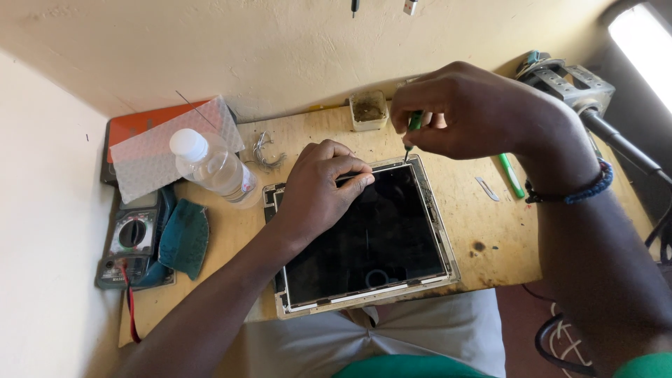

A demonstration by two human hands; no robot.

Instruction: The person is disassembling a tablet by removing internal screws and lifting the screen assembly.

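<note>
A tablet (pixel 378 238) with a dark screen and a bare metal frame lies flat on the wooden bench (pixel 483 224). My left hand (pixel 318 189) rests on its upper left part, fingers curled and pressing down on the glass near the top edge. My right hand (pixel 469 108) grips a small green-handled screwdriver (pixel 413 129), held upright with its tip touching the tablet's top right corner of the frame. A beaded bracelet sits on my right wrist.
A clear plastic bottle (pixel 213 166) lies left of the tablet. A multimeter (pixel 131 241) with a red lead and a teal cloth (pixel 185 238) sit at far left. A small tub (pixel 368 110), metal tweezers (pixel 264 150), a green tool (pixel 511 175) and a blade (pixel 488 189) lie around.
</note>
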